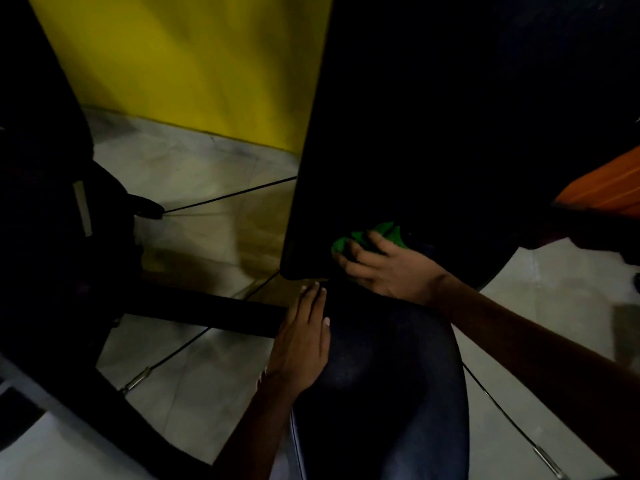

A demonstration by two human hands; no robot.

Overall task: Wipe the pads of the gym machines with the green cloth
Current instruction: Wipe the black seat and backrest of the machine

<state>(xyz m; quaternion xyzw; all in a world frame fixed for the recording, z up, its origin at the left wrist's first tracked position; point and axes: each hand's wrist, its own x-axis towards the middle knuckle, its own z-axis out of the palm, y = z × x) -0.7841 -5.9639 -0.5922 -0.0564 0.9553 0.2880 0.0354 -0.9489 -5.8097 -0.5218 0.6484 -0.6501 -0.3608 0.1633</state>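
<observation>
**Cloth bunched under your right hand at the back pad's lower end**

Your right hand (384, 268) is gripping the green cloth (367, 237), fingers curled over the bunched fabric and pressing it against the bottom of the upright back pad (398, 133). Your left hand (301, 337) is lying flat, fingers straight and together, resting on the left edge of the seat pad (381, 375) and holding nothing.

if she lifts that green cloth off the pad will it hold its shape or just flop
The bunched green cloth looks soft: it lies crumpled in uneven folds under the right hand, so it would probably flop and hang. Being small enough to gather in one hand, it is likely light. Pushed along the upright black back pad, it would probably bunch rather than slide flat.
</observation>
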